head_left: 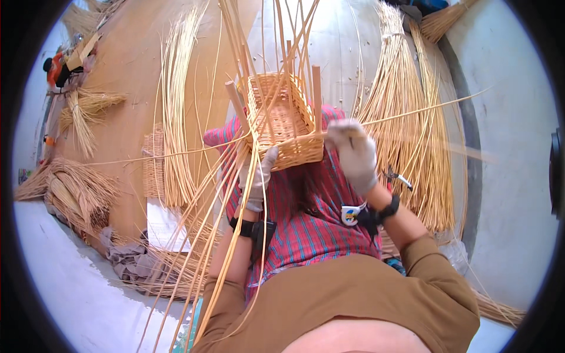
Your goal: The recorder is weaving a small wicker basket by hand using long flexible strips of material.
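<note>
A small rectangular wicker basket [285, 151], partly woven, rests on my lap over a red and blue plaid cloth [306, 206]. Thick wooden stakes [317, 97] stand at its corners, and many long loose willow rods fan up and down from its rim. My left hand [257, 176], in a pale glove, grips the basket's near left corner where several rods [235, 235] gather. Beside the right end of the near wall, my right hand [354, 154], also gloved, is closed with fingers curled around a willow rod [424, 110] that stretches out to the right.
Large bundles of rods lie right [400, 106] and left [179, 106] on the floor. A flat woven panel [153, 165] lies left of the basket. Pruning shears [398, 176] rest on the right bundle. Grey cloth [132, 262] and more bundles [79, 188] sit at lower left.
</note>
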Demonstrator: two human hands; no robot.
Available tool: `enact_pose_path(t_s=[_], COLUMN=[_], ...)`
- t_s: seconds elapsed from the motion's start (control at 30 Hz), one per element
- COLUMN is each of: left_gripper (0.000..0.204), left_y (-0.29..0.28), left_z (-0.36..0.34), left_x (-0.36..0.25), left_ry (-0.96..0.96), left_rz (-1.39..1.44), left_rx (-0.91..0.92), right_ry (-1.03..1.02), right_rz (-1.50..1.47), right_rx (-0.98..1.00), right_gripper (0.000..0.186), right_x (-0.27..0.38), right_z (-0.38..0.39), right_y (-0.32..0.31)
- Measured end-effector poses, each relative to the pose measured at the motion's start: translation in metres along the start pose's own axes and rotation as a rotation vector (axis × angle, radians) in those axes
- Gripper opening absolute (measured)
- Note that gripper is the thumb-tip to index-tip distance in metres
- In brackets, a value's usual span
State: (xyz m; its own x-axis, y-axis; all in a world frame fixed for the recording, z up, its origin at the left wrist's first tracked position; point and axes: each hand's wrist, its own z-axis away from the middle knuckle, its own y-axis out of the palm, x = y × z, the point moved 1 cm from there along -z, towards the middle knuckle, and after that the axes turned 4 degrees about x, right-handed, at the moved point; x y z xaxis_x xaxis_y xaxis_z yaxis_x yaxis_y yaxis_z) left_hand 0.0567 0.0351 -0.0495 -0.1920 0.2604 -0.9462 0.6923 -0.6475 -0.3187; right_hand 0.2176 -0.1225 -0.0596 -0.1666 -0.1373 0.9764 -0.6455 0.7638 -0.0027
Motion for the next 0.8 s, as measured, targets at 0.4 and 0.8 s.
enact_pose_path(t_s=[0.4, 0.8], left_gripper=[0.065, 0.052], left_y=[0.017, 0.006], left_z=[-0.008, 0.016], left_x=[0.05, 0.043], left_ry=[0.043, 0.065], left_rz=[0.169, 0.219], left_rx=[-0.236, -0.148], right_ry=[-0.109, 0.084], right_rz=[1.098, -0.233], right_rx=[0.252, -0.129], right_gripper=[0.077, 0.022], right_x=[0.071, -0.02], right_z=[-0.141, 0.004], right_y=[0.143, 0.009])
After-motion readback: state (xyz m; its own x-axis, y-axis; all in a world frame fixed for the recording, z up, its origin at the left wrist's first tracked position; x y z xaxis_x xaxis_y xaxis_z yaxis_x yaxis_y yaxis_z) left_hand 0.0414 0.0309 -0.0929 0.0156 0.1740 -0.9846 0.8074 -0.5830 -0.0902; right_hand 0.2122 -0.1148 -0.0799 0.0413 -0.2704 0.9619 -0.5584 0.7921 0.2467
